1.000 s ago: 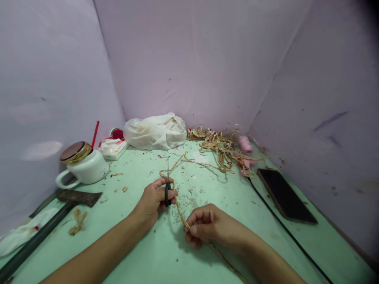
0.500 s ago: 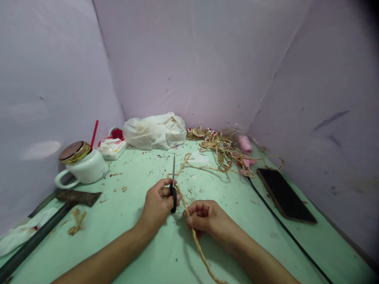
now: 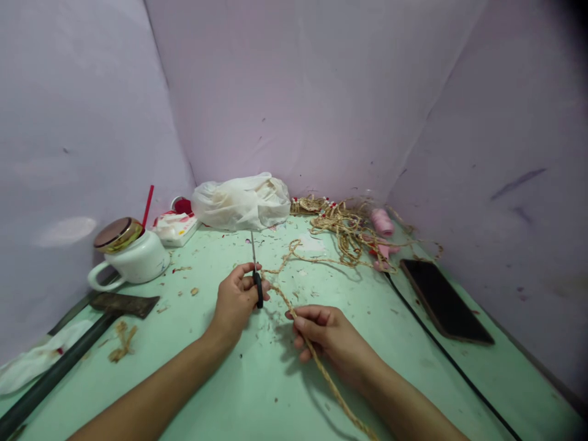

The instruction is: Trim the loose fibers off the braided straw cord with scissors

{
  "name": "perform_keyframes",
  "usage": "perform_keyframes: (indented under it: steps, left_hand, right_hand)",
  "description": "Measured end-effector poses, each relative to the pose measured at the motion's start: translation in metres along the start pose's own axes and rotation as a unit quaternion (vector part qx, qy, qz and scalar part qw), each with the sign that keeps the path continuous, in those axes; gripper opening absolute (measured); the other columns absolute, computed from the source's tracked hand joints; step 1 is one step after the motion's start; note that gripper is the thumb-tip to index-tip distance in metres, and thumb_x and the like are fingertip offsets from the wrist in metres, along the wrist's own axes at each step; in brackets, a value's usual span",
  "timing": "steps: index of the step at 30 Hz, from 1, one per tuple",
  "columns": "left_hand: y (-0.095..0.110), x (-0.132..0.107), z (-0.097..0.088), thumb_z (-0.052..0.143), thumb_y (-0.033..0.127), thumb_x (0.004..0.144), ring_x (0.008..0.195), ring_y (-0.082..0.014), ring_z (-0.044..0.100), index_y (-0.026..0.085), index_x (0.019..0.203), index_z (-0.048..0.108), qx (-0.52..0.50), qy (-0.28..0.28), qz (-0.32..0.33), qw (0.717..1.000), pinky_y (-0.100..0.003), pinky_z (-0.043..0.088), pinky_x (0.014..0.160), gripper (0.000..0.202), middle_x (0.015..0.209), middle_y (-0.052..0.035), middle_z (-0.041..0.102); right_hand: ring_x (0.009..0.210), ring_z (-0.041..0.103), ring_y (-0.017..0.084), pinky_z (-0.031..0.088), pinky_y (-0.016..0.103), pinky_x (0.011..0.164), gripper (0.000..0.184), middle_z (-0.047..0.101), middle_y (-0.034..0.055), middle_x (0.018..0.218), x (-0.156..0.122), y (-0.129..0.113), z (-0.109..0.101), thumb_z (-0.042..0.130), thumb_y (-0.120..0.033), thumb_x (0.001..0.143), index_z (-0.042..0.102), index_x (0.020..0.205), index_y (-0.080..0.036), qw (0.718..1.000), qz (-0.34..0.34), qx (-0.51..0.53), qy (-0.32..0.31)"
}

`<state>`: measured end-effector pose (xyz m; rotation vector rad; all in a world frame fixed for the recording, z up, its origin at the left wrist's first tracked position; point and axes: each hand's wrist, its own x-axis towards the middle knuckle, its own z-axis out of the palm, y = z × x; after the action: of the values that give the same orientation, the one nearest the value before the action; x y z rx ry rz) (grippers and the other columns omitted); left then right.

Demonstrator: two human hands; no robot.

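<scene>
My left hand [image 3: 235, 298] is closed on a pair of black-handled scissors [image 3: 256, 274], whose blades point up and away from me. My right hand [image 3: 324, 334] pinches a length of braided tan jute rope [image 3: 321, 367] just right of the scissors. The rope runs from between my hands back over the green table [image 3: 239, 380] to a tangled heap of the same rope [image 3: 342, 229] at the far wall, and toward me under my right wrist.
A white mug with a gold lid [image 3: 128, 254] and a hammer [image 3: 68, 349] lie left. A white plastic bag [image 3: 241, 202] sits at the back, a pink thread spool [image 3: 381, 222] beside the heap. A black phone [image 3: 443, 300] and cable [image 3: 454, 367] lie right. Purple walls enclose the table.
Both hands shifted up and away from me. The scissors moved left and further from me, and my right hand slid along the rope, which now runs straighter between the hands.
</scene>
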<state>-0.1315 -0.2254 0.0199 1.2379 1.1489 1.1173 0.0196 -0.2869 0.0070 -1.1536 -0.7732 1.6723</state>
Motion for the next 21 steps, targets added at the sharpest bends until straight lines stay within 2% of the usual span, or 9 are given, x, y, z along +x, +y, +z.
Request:
perform_keyframes:
  steps: [2, 4, 5, 7, 9, 11, 15, 21]
  left_hand:
    - [0.002, -0.001, -0.006, 0.059, 0.032, 0.066, 0.056, -0.0111, 0.052, 0.017, 0.097, 0.045, 0.061, -0.012, 0.055, 0.997, -0.021, 0.039, 0.049, 0.037, 0.065, 0.0015, 0.056]
    - [0.003, -0.002, -0.012, 0.056, 0.027, 0.068, 0.060, -0.0119, 0.053, 0.018, 0.097, 0.046, 0.180, -0.061, 0.153, 0.970, -0.023, 0.041, 0.056, 0.032, 0.069, 0.0008, 0.057]
    - [0.003, -0.002, -0.015, 0.055, 0.023, 0.067, 0.064, -0.0127, 0.053, 0.018, 0.097, 0.047, 0.251, -0.097, 0.211, 0.940, -0.024, 0.041, 0.059, 0.031, 0.072, 0.0002, 0.057]
    - [0.002, -0.003, -0.019, 0.052, 0.018, 0.065, 0.072, -0.0155, 0.055, 0.019, 0.099, 0.050, 0.378, -0.165, 0.309, 0.857, -0.027, 0.041, 0.066, 0.034, 0.080, -0.0021, 0.059]
    - [0.001, -0.002, -0.020, 0.049, 0.016, 0.064, 0.079, -0.0190, 0.055, 0.018, 0.105, 0.049, 0.458, -0.209, 0.361, 0.785, -0.030, 0.041, 0.070, 0.042, 0.087, -0.0049, 0.060]
    - [0.000, -0.001, -0.021, 0.047, 0.018, 0.064, 0.080, -0.0213, 0.055, 0.017, 0.113, 0.046, 0.508, -0.220, 0.376, 0.743, -0.032, 0.041, 0.069, 0.048, 0.089, -0.0068, 0.059]
    - [-0.001, 0.002, -0.021, 0.046, 0.019, 0.065, 0.080, -0.0226, 0.054, 0.016, 0.117, 0.043, 0.555, -0.226, 0.386, 0.701, -0.034, 0.042, 0.067, 0.052, 0.090, -0.0083, 0.058]
    - [-0.002, 0.001, -0.023, 0.045, 0.019, 0.067, 0.083, -0.0234, 0.054, 0.016, 0.118, 0.041, 0.577, -0.229, 0.389, 0.681, -0.035, 0.042, 0.069, 0.052, 0.094, -0.0094, 0.058]
  right_hand:
    - [0.046, 0.052, 0.008, 0.044, 0.019, 0.043, 0.031, 0.056, -0.0014, 0.053, 0.000, -0.004, -0.002, 0.076, -0.030, 0.051, 0.065, 0.071, -0.010, 0.999, -0.002, 0.025, 0.028]
    - [0.047, 0.053, 0.008, 0.045, 0.019, 0.044, 0.032, 0.059, -0.0001, 0.055, 0.001, -0.009, -0.005, 0.078, -0.029, 0.048, 0.065, 0.071, -0.011, 0.997, -0.001, 0.044, 0.056]
    - [0.047, 0.053, 0.008, 0.045, 0.019, 0.045, 0.032, 0.061, 0.0007, 0.056, 0.001, -0.011, -0.007, 0.078, -0.028, 0.047, 0.065, 0.071, -0.011, 0.997, -0.002, 0.048, 0.067]
    - [0.047, 0.054, 0.008, 0.044, 0.019, 0.044, 0.031, 0.063, 0.0019, 0.057, 0.001, -0.015, -0.012, 0.078, -0.026, 0.048, 0.065, 0.071, -0.011, 0.996, -0.006, 0.047, 0.079]
    - [0.048, 0.054, 0.008, 0.044, 0.019, 0.045, 0.029, 0.063, 0.0022, 0.058, 0.000, -0.020, -0.015, 0.078, -0.025, 0.048, 0.066, 0.071, -0.011, 0.996, -0.009, 0.045, 0.082]
    - [0.050, 0.054, 0.008, 0.045, 0.019, 0.046, 0.028, 0.064, 0.0027, 0.061, -0.001, -0.023, -0.017, 0.077, -0.023, 0.048, 0.067, 0.072, -0.012, 0.996, -0.011, 0.042, 0.078]
    - [0.053, 0.055, 0.009, 0.044, 0.019, 0.045, 0.025, 0.065, 0.0039, 0.066, -0.004, -0.027, -0.017, 0.075, -0.020, 0.051, 0.068, 0.074, -0.012, 0.998, -0.017, 0.028, 0.047]
    - [0.048, 0.052, 0.007, 0.038, 0.016, 0.038, 0.023, 0.063, 0.0021, 0.060, -0.004, -0.026, -0.016, 0.073, -0.017, 0.053, 0.068, 0.075, -0.011, 1.000, -0.006, 0.004, 0.026]
